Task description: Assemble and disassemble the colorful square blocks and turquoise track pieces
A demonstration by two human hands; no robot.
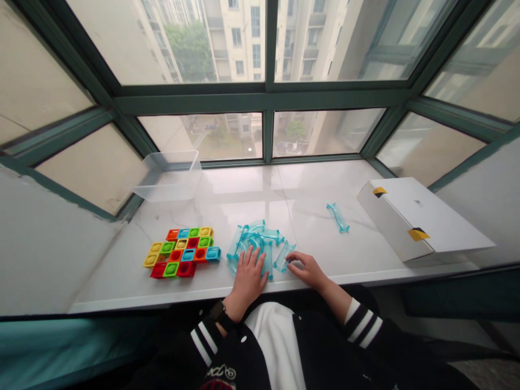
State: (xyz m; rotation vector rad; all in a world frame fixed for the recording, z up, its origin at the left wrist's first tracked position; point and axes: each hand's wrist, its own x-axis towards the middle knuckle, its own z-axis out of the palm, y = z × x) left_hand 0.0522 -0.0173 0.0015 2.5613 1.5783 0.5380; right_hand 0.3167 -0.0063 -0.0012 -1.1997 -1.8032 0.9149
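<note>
A cluster of clear blue plastic marble-run track pieces (266, 235) lies near the front edge of the white ledge, some curved and some straight. My left hand (248, 273) rests on this cluster with its fingers spread flat, hiding part of it. Just to the right, a short straight track piece (283, 257) is pinched at its right edge by the thumb and fingers of my right hand (307, 270). Apart from the rest, another track piece (338, 218) lies farther back on the right.
Several coloured cube blocks (189, 244) lie joined left of the cluster. An empty-looking clear plastic bin (168, 192) stands at the back left by the window. A white box (422, 216) with yellow-and-black tabs occupies the right end of the marble-patterned ledge (309, 189).
</note>
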